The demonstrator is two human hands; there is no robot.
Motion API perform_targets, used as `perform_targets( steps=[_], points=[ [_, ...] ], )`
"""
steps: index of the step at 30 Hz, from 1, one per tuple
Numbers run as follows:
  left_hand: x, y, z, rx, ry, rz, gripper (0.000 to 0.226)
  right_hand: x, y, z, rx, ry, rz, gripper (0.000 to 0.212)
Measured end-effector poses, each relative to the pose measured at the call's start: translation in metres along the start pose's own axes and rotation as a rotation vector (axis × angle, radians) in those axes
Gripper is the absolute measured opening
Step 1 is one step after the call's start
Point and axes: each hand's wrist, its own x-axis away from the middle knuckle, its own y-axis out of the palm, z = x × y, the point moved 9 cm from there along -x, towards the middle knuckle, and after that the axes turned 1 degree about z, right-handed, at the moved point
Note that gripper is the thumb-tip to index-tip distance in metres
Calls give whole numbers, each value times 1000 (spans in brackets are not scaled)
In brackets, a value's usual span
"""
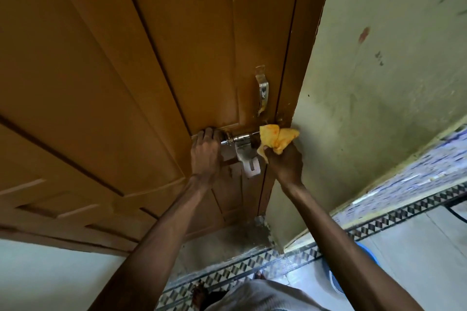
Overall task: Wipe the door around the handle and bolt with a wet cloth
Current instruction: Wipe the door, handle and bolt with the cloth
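My right hand [284,161] is squeezed shut around a crumpled yellow cloth [276,137]. The cloth sticks up out of the top of my fist and presses on the right edge of the brown wooden door [126,70], right where it meets the pale green wall [379,83]. The cloth touches the right end of the shiny silver metal bolt [240,140]. My left hand [204,151] is at the bolt's left end, with its fingers curled over that end. The shiny silver door handle [262,91] is on the door just above the cloth, not touching it.
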Motion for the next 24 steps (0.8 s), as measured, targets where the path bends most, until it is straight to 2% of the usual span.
perform_targets(
  steps=[2, 3, 6, 9, 12, 15, 18, 20, 22, 24],
  points=[
    [0, -2, 0, -2, -3, 6, 57, 11, -15, -37, 179, -340, 219, 30],
    [0, -3, 0, -7, -2, 11, 57, 14, -12, -51, 256, -480, 245, 28],
    [-1, -3, -2, -13, -10, 20, 52, 12, 41, -58, 427, -673, 66, 36],
    [2, -4, -2, 8, -4, -21, 40, 33, 96, -45, 595, -758, -58, 62],
    [4, -4, -9, 66, 39, -54, 37, 32, 86, -40, 643, -875, -107, 82],
    [9, -20, -13, 67, 189, -1, 52, 2, 54, -25, 665, -842, -82, 93],
    [14, -50, -16, -36, 344, 182, 59, 11, 54, -26, 489, -719, -16, 85],
    [11, -70, -19, -109, 386, 316, 56, 30, 74, -36, 433, -736, -32, 80],
    [2, -87, -20, -187, 412, 409, 64, 43, 83, -44, 432, -791, -50, 81],
    [-7, -99, -23, -255, 448, 476, 68, 43, 73, -45, 361, -770, -60, 80]
  ],
)
